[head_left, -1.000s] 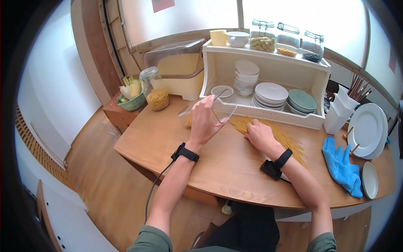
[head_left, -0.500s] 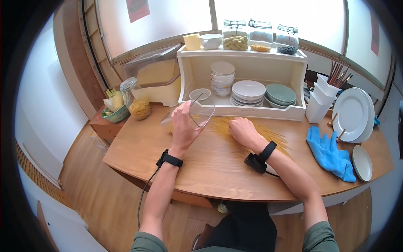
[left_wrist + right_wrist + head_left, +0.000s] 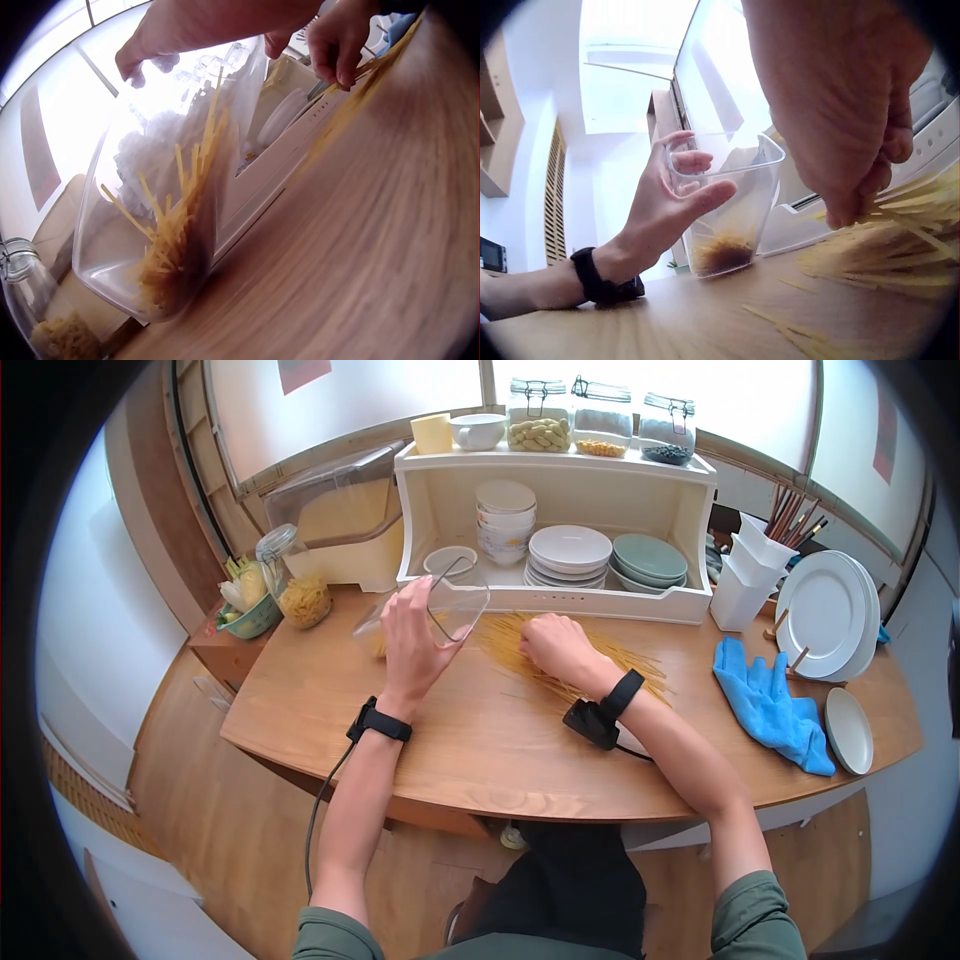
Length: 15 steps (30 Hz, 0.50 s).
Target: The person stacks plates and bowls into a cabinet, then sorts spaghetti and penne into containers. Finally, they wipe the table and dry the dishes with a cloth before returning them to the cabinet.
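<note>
My left hand [image 3: 408,645] grips a clear plastic container [image 3: 761,199] near its rim, thumb on one side and fingers on the other. The container leans over with its mouth facing right. Inside, short and longer strands of dry spaghetti [image 3: 180,247] gather at the bottom. To the right, my right hand [image 3: 562,652] is low over a spread of loose spaghetti [image 3: 635,665] on the table. Its curled fingertips pinch some strands in the right wrist view, where a few stray pieces [image 3: 784,324] lie nearer the camera.
Behind the hands stands a white shelf [image 3: 640,606] with bowls and plates, jars on top. Left of it are a pasta jar [image 3: 303,600] and a large lidded bin [image 3: 350,565]. A blue cloth [image 3: 770,705], an upright dish [image 3: 849,732] and racked plates [image 3: 825,610] occupy the table's right side.
The head view has shifted, so everything sits farther left and slightly higher. My right hand's fingers have drawn together over the spaghetti; my left hand keeps holding the tilted container.
</note>
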Each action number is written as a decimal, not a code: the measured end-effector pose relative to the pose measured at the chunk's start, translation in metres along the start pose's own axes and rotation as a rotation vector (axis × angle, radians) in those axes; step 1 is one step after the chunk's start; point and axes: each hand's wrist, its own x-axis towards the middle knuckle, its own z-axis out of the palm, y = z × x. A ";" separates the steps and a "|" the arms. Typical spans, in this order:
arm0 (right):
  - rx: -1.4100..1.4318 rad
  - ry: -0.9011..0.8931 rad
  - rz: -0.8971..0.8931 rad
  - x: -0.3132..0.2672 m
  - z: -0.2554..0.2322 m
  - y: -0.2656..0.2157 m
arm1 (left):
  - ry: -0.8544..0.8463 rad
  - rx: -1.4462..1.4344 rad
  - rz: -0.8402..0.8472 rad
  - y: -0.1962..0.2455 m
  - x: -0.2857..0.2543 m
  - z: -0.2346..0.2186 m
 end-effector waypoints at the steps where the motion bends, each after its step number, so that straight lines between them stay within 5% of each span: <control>1: -0.003 -0.004 -0.001 0.001 -0.006 -0.002 | 0.000 0.002 -0.001 -0.001 0.000 0.000; 15: 0.546 0.436 0.150 0.017 -0.037 0.012 | 0.091 -0.040 -0.076 -0.001 0.007 -0.014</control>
